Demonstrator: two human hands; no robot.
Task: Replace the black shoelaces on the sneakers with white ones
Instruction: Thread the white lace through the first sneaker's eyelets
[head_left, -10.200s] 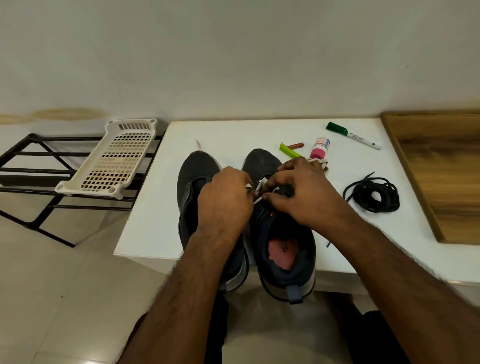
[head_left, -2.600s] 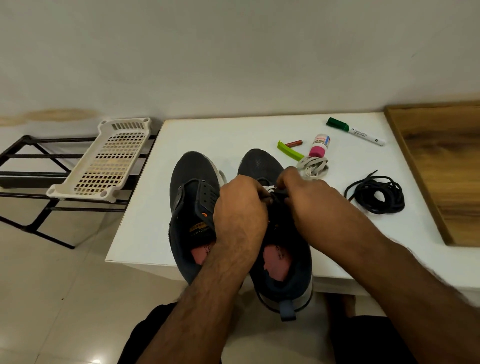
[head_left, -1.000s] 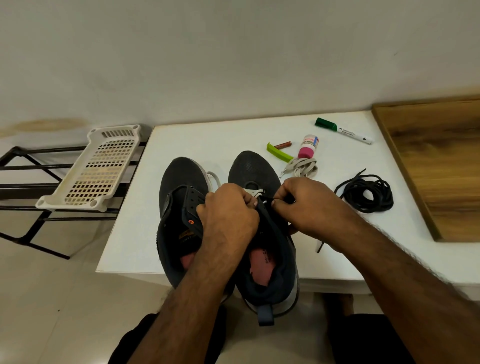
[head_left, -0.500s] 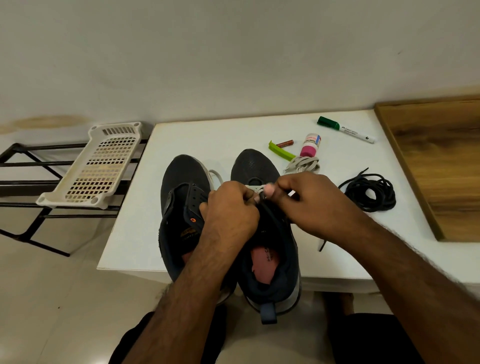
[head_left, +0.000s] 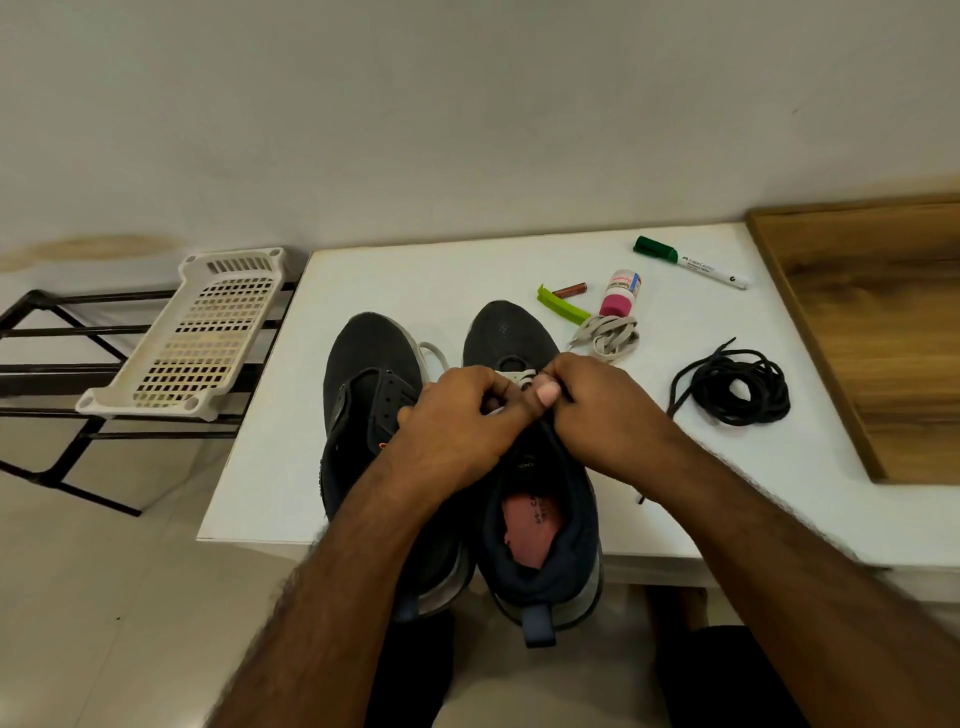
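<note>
Two dark sneakers stand side by side on the white table (head_left: 395, 275), toes pointing away from me. The left sneaker (head_left: 371, 364) has bare eyelets. Over the lacing area of the right sneaker (head_left: 511, 332) both hands meet. My left hand (head_left: 457, 421) and my right hand (head_left: 597, 410) each pinch the white lace (head_left: 519, 378) threaded at the lowest eyelets. A loop of white lace (head_left: 434, 351) shows between the two toes. A second white lace (head_left: 608, 335) lies bundled beyond the right shoe. The black laces (head_left: 732, 387) lie coiled to the right.
Behind the shoes lie a green clip (head_left: 561, 307), a small battery (head_left: 569, 290), a pink-capped bottle (head_left: 619, 296) and a green marker (head_left: 691, 262). A wooden board (head_left: 872, 322) covers the table's right side. A white plastic tray (head_left: 208, 332) rests on a black rack at left.
Both hands have stayed at the right sneaker's lower eyelets, with the fingers shifting on the white lace; my right thumb now presses nearer the left hand.
</note>
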